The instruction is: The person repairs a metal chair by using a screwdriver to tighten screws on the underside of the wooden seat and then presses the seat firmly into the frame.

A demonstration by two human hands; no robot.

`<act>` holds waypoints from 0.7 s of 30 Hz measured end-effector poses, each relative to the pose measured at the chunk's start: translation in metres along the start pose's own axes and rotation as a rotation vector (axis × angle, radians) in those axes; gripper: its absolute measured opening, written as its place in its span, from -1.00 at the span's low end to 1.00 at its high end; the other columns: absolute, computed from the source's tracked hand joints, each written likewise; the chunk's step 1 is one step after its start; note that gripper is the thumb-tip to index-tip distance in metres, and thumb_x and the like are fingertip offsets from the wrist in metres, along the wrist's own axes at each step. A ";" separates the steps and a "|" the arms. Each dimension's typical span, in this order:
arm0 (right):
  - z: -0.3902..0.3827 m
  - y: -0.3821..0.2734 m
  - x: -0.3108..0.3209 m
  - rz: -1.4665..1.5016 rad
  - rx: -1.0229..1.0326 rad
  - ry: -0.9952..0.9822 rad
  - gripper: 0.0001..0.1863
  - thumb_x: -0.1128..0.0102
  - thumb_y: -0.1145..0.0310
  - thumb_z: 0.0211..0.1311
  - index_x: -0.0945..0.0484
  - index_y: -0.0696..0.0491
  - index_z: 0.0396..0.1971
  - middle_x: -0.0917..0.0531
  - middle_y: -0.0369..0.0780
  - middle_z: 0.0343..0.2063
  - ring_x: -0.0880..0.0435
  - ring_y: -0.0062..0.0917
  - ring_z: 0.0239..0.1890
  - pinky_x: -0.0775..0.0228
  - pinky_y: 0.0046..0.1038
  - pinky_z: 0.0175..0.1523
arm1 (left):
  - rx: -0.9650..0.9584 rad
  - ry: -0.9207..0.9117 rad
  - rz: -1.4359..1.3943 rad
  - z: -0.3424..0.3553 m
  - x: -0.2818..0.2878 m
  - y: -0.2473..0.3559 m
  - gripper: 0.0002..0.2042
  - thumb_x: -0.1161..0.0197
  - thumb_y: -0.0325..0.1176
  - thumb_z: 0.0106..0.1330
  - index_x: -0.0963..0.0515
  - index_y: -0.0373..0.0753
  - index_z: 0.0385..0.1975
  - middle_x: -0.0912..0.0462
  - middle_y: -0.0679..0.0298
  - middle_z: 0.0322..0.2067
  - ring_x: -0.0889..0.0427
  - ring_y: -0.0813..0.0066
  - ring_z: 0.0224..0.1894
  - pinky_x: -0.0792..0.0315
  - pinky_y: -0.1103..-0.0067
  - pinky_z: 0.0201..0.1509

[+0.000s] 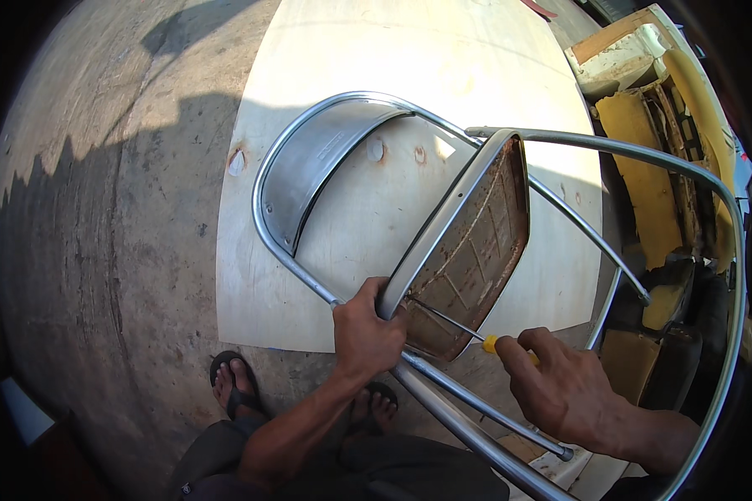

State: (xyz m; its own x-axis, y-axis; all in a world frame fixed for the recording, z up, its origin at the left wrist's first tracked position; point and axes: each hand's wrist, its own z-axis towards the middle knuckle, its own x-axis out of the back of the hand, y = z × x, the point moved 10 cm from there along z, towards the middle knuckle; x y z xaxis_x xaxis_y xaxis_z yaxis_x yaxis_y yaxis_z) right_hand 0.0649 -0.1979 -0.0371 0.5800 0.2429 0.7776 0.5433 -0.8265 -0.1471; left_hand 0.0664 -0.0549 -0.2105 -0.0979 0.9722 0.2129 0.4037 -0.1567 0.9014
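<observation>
A metal chair with a bent tubular frame [267, 230] lies tipped over, its curved sheet-metal backrest [309, 179] at the far left. The rusty brown underside of its seat [476, 242] faces right. My left hand [368, 334] is closed around the near edge of the seat, where the tubes meet. In my right hand [564, 388] is a screwdriver [491, 343] with a yellow handle, fingers wrapped round it. Its thin shaft points up and left, the tip at the seat's underside close to my left fingers. What the tip touches is too small to tell.
Beneath the chair lies a pale plywood sheet [409, 50] on a stained concrete floor [159, 250]. Worn yellow foam padding [635, 167] and broken wooden furniture parts stand on the right. My sandalled feet [236, 384] are at the sheet's near edge. Chair tubes surround my right forearm.
</observation>
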 end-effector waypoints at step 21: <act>-0.006 -0.021 0.007 -0.198 0.223 0.184 -0.70 -0.22 0.52 0.11 -0.57 0.21 -0.11 -0.62 -0.02 -0.29 -0.65 -0.33 -0.52 -0.55 -0.35 -0.47 | 0.007 -0.011 -0.004 -0.001 -0.002 -0.001 -0.72 -0.32 -0.47 0.16 -0.59 -0.44 -0.15 -0.71 0.04 -0.42 -0.68 0.46 -0.39 -0.52 0.51 -0.22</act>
State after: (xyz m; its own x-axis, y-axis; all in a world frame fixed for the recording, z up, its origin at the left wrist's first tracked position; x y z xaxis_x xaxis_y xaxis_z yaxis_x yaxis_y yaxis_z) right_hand 0.0536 -0.1816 -0.0242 0.3421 0.2754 0.8984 0.7652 -0.6366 -0.0962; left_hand 0.0654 -0.0570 -0.2119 -0.0895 0.9747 0.2049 0.4096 -0.1515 0.8996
